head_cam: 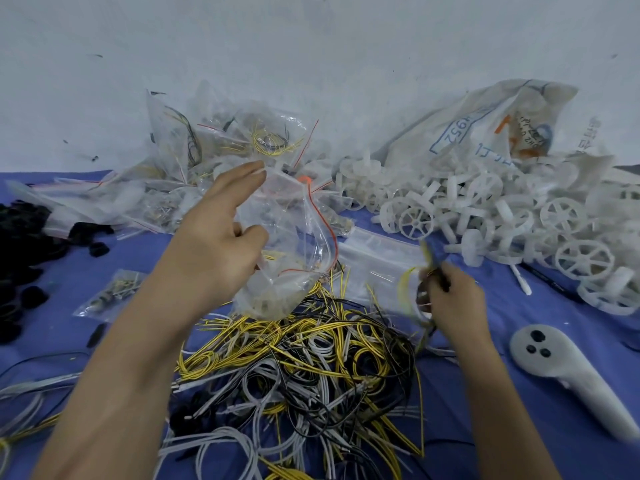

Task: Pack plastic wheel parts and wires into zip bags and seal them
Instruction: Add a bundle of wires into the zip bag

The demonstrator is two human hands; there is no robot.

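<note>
Left grip [214, 244] holds zip bag [294, 237]; right grip [453, 299] pinches wires [405, 284].

Single head cam, wide-angle, looks fwd & down, close over table [138, 252], wall [311, 46] at back.

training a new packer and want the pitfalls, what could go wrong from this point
1. The right hand grips a few wires close to the tangled wire pile. Loops there could snag and drag extra wires along.
2. Only the left hand holds the zip bag, and the bag looks slack and crumpled, so the wires may miss the opening or catch on it.
3. Wire ends left across the red zip strip would probably stop it sealing.
</note>
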